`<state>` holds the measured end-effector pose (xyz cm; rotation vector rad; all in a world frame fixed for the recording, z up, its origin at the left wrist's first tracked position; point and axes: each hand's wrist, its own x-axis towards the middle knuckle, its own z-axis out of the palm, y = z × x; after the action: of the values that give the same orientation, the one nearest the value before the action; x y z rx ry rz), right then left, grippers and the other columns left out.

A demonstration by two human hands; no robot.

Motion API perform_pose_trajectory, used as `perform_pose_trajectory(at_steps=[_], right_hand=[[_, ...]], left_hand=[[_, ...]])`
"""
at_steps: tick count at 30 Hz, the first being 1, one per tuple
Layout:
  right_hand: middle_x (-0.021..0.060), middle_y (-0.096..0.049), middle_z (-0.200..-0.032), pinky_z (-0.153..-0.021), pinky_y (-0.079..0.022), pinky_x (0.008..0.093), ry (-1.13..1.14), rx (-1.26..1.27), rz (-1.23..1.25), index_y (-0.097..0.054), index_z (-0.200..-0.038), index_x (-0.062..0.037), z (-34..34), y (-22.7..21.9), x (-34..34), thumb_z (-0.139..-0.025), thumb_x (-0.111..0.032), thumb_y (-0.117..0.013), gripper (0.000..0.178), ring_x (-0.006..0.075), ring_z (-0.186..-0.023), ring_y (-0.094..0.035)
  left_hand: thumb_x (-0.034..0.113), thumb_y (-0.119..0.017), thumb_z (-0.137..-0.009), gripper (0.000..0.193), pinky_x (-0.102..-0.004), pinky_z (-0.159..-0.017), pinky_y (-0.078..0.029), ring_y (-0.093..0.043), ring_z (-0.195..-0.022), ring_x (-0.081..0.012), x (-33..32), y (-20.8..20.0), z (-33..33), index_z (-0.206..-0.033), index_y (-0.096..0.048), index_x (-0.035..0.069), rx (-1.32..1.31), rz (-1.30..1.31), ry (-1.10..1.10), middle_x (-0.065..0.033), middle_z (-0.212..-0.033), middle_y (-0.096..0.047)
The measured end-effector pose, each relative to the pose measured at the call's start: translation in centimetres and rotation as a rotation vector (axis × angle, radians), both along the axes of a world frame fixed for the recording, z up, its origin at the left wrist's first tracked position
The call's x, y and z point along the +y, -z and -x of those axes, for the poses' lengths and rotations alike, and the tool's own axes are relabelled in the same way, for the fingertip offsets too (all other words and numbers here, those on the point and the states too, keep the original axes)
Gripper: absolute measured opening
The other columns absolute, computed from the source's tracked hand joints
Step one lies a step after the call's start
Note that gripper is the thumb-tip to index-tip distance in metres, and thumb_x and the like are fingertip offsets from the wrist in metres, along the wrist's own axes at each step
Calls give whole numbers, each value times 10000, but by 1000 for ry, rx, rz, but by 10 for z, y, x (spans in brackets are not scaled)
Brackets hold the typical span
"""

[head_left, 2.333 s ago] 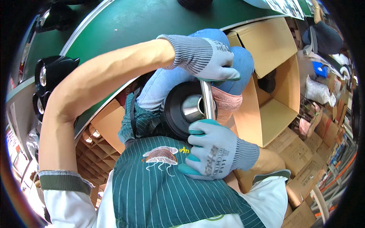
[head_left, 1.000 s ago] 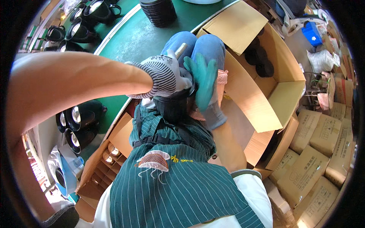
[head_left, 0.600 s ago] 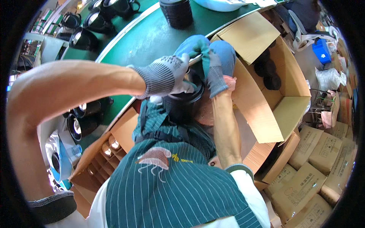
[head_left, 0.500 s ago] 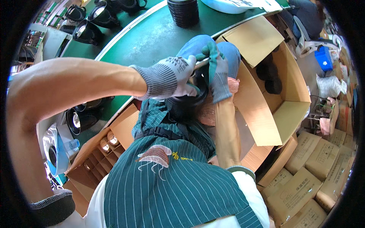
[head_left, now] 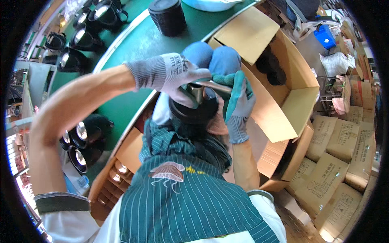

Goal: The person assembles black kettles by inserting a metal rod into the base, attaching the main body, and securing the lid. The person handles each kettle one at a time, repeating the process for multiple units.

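Observation:
My left hand (head_left: 178, 79), in a grey knit glove, curls around a short shiny metal cylinder (head_left: 197, 93). The cylinder stands at the mouth of a round black housing (head_left: 190, 117) resting between my thighs. From the cylinder's top a slim metal bar (head_left: 219, 86) reaches right. My right hand (head_left: 240, 94), in a grey glove with green fingers, is closed around the bar's outer end. The two look like one tool with a side handle. What lies inside the housing is hidden by my left fingers and the cylinder.
A stack of black round parts (head_left: 167, 18) stands on the green table (head_left: 129, 40), with several black mugs or pots (head_left: 86, 38) to its left. An open carton (head_left: 298, 109) with black parts is at my right; a divided carton (head_left: 106, 194) is at my left. Sealed boxes (head_left: 320, 178) lie farther right.
Both hands have come lower and nearer to me. My right hand has swung the bar round, so it now points right instead of up and away. The view has shifted too.

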<state>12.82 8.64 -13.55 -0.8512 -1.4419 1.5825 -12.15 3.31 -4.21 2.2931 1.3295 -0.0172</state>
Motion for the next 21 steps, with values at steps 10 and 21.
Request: perform_pose_trajectory(at_steps=[10,21], right_hand=[[238,-395,-1581,-1211,-343,489,-588,-489,-375,-354,-1586,-62,-4,-48,-23,-652,-535,-941,1200,423,-1475,-387],[250,-487,-1509,-1164,-420,477,-317,-375,-551,-587,-1416,-19,36,-87,-35,-556,-398,-1018,1034,371,-1397,-505]], left_hand=[[384,-702,-955,469,-483,-746,-596,-747,-883,-400,-116,111,141,-1259,-528,72,202,-247,-1305,-209,-968,-750],[407,-713,-913,686,-519,-955,-525,-628,-1180,-442,-168,132,135,-1445,-499,30,367,-423,-1314,-262,-1330,-614]])
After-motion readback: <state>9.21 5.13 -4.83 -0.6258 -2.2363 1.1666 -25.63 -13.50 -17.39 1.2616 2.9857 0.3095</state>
